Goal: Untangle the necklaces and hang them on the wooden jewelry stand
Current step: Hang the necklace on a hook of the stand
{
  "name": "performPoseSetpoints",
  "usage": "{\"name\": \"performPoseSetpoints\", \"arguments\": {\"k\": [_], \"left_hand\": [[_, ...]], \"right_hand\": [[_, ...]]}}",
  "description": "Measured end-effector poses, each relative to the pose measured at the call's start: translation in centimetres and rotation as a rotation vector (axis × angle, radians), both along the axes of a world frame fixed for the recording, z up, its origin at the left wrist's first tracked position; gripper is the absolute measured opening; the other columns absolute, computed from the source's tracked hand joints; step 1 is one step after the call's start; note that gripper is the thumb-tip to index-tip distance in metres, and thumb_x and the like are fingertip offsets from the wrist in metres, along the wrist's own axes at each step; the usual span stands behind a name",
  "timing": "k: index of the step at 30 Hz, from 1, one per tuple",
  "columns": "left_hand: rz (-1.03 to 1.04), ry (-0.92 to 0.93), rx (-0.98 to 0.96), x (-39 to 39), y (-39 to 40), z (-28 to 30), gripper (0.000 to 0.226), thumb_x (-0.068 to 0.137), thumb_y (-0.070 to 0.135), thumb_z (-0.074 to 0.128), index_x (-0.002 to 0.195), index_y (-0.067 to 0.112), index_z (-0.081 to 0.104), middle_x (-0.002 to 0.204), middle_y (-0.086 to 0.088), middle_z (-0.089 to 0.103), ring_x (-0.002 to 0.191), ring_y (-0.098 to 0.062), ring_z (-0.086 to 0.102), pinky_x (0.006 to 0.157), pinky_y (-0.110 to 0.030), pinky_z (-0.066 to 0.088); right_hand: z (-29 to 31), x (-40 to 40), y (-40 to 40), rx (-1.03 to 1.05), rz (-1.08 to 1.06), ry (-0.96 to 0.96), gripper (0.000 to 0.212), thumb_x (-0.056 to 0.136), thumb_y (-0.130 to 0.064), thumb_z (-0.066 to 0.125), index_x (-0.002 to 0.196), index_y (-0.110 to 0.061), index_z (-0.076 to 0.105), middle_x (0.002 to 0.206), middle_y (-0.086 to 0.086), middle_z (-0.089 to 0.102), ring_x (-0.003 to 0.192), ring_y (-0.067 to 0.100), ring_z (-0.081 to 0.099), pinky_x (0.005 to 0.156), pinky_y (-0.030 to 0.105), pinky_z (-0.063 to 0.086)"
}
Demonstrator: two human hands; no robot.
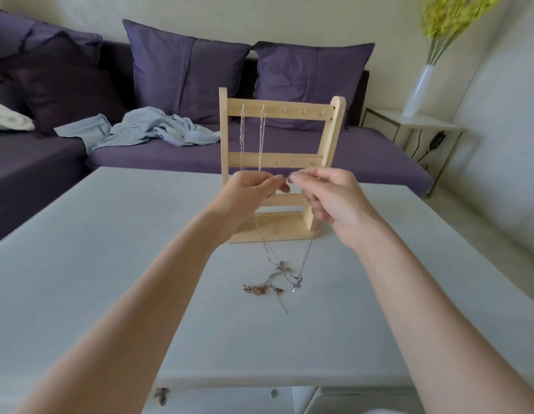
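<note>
Holding: you have both hands raised in front of the wooden jewelry stand (279, 165), pinching a fine chain between them.
Left hand (253, 194): fingers curled in, thumb and forefinger closed on the upper end of the held necklace (303, 264).
Right hand (328, 198): fingers bunched, tips pinched shut just beside your left fingertips; it looks to grip the clasp end, though the clasp itself is too small to make out.
Held necklace: its strands run down from your hands, past the stand's base, and its pendant lies on the table (80, 264), touching the heap.
Stand: upright near the far edge of the table, roughly centred.
Hung chains (261, 138): two silver chains already hang from the two leftmost hooks of the top rail, side by side and apart.
Free hooks: the other top-rail hooks and the lower rail's hooks appear bare.
Tangled pile (267, 286): silver and copper-toned pieces lie knotted together in the middle of the table, in front of the stand.
Progress: by your count, two done, one in hand, at least one more left in the heap.
Remaining: you probably need to free the held chain from the pile, hook it, then sort the rest.
</note>
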State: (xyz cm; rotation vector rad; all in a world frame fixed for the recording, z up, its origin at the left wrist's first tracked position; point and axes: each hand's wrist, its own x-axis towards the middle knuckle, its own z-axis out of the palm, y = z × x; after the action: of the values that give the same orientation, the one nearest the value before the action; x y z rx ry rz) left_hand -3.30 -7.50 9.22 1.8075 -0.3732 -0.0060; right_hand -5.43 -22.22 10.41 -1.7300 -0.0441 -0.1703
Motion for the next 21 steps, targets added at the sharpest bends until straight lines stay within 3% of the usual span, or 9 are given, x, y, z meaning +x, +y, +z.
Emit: {"name": "performPoseSetpoints", "arguments": {"k": [4, 7, 11, 14, 16, 21], "left_hand": [[-0.066, 0.057, -0.073, 0.3, -0.4, 2.5, 0.024, 0.096, 0.026, 0.049, 0.081, 0.013, 0.061, 0.064, 0.006, 0.039, 0.053, -0.006, 0.032, 0.059, -0.019, 0.032], [-0.058, 0.027, -0.048, 0.5, -0.6, 4.0, 0.018, 0.094, 0.025, 0.052, 0.083, 0.015, 0.061, 0.063, 0.005, 0.040, 0.048, -0.004, 0.033, 0.053, -0.017, 0.034], [-0.014, -0.121, 0.174, 0.9, -0.6, 5.8, 0.014, 0.092, 0.026, 0.055, 0.095, 0.018, 0.067, 0.060, 0.005, 0.043, 0.052, -0.007, 0.036, 0.050, -0.017, 0.035], [-0.003, -0.206, 0.410, 1.1, -0.3, 6.3, 0.020, 0.091, 0.030, 0.055, 0.088, 0.020, 0.072, 0.053, 0.004, 0.038, 0.050, -0.011, 0.030, 0.046, -0.019, 0.027], [-0.007, -0.188, 0.466, 1.3, 0.0, 6.5, 0.026, 0.092, 0.032, 0.054, 0.081, 0.018, 0.074, 0.048, 0.004, 0.034, 0.049, -0.013, 0.027, 0.047, -0.021, 0.026], [0.014, 0.023, 0.072, 2.3, -0.6, 6.5, 0.025, 0.094, 0.021, 0.051, 0.083, 0.009, 0.070, 0.059, 0.002, 0.043, 0.050, -0.007, 0.039, 0.057, -0.018, 0.042]], "right_hand": [[2.7, 0.7, -0.6, 0.101, 0.037, 0.011, 0.007, 0.087, -0.015, 0.063, 0.086, -0.008, 0.067, 0.061, -0.003, 0.047, 0.042, 0.005, 0.032, 0.039, 0.017, 0.023], [4.2, 1.0, -1.1, -0.085, 0.088, 0.016, 0.007, 0.086, -0.015, 0.064, 0.089, -0.010, 0.067, 0.064, -0.001, 0.049, 0.044, 0.006, 0.031, 0.039, 0.017, 0.023], [5.6, 1.2, -1.8, -0.296, 0.093, 0.008, 0.008, 0.083, -0.019, 0.068, 0.086, -0.013, 0.070, 0.059, -0.003, 0.044, 0.048, 0.009, 0.027, 0.043, 0.019, 0.019], [5.7, 1.4, -2.3, -0.370, 0.003, -0.033, 0.009, 0.086, -0.016, 0.063, 0.083, -0.013, 0.070, 0.052, -0.008, 0.040, 0.048, 0.010, 0.029, 0.042, 0.018, 0.023], [5.3, 1.9, -2.3, -0.298, -0.045, -0.083, 0.014, 0.090, -0.012, 0.056, 0.082, -0.012, 0.068, 0.056, -0.005, 0.042, 0.043, 0.007, 0.030, 0.039, 0.016, 0.026], [4.9, 3.2, -0.8, -0.169, -0.036, -0.153, 0.018, 0.091, -0.010, 0.053, 0.082, -0.009, 0.068, 0.060, -0.002, 0.051, 0.047, 0.010, 0.039, 0.042, 0.018, 0.035]]}}
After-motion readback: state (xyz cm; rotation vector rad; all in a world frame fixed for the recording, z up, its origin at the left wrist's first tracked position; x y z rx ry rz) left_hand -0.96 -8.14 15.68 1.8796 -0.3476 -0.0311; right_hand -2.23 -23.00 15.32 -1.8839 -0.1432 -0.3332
